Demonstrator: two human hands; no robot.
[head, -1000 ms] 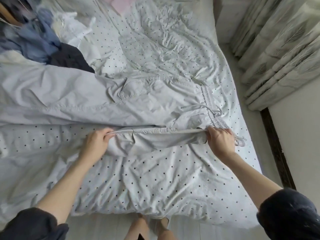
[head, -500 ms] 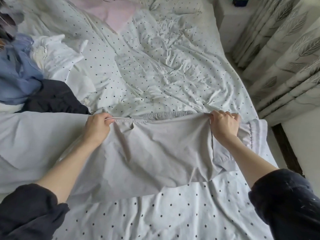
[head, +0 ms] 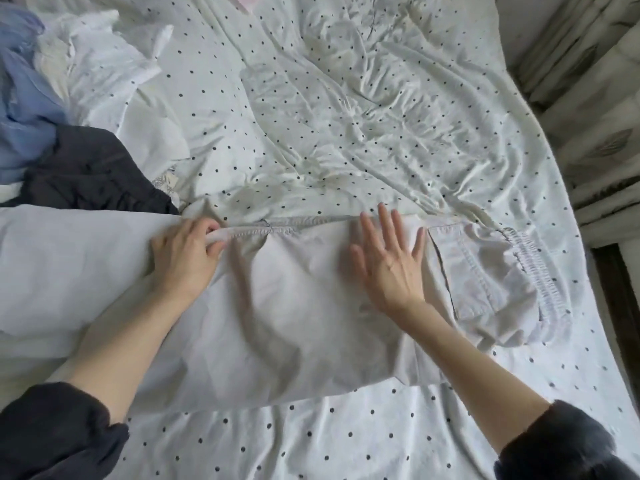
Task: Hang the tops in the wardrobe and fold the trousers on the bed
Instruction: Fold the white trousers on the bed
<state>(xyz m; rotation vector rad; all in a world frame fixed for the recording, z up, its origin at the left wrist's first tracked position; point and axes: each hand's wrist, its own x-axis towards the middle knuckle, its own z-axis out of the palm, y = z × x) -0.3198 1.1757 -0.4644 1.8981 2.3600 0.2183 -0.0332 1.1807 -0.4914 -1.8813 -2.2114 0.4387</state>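
Pale grey trousers (head: pixel 284 323) lie folded lengthwise across the polka-dot bed sheet (head: pixel 346 116), with the elastic waistband (head: pixel 533 271) and a back pocket at the right. My left hand (head: pixel 185 258) pinches the seam along the far edge of the fabric. Flat on the cloth just left of the pocket lies my right hand (head: pixel 388 261), fingers spread and straight. The trouser legs run off the left edge of the view.
A heap of clothes sits at the far left: a dark garment (head: pixel 90 174), a blue one (head: pixel 24 98) and white ones (head: pixel 104 57). Patterned curtains (head: pixel 595 98) hang along the right. The bed's right edge (head: pixel 588 341) drops to a dark floor strip.
The near leg was lifted and folded over the far one. My right hand has let go of the edge and now lies flat on the fabric. My left hand still holds the seam.
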